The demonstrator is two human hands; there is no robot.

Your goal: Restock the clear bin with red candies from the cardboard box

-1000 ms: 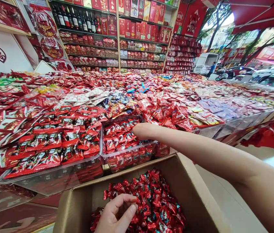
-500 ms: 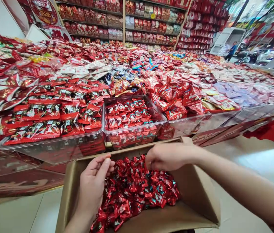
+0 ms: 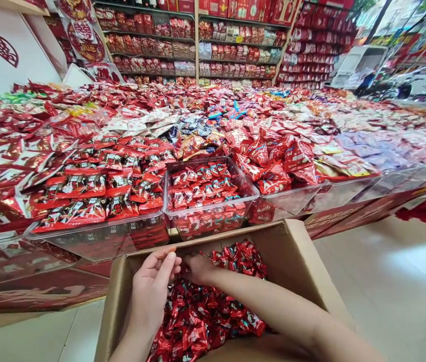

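Observation:
A cardboard box (image 3: 320,271) stands in front of me, holding a heap of small red shiny wrapped candies (image 3: 197,324). Over the box's left side is my left hand (image 3: 156,274), closed, thumb pressed against curled fingers; whatever it may hold is hidden. My right hand (image 3: 199,269) reaches down into the far left part of the box, just beside the left fingertips. Its fingers are in shadow and partly covered, so I cannot see whether they grip a candy. Beyond the box is a clear plastic bin (image 3: 213,203) with similar red candies set in rows.
Clear bins of red-and-black packets (image 3: 95,198) and red triangular packets (image 3: 284,161) flank the middle bin. A wide display of packets spreads behind them. Stocked shelves (image 3: 241,50) line the back. Tiled floor (image 3: 378,281) shows at right; a white vehicle (image 3: 359,63) is outside.
My right hand has moved left and deeper into the box, towards the left fingers. My left hand stays closed in nearly the same pose. The view has tilted slightly upward.

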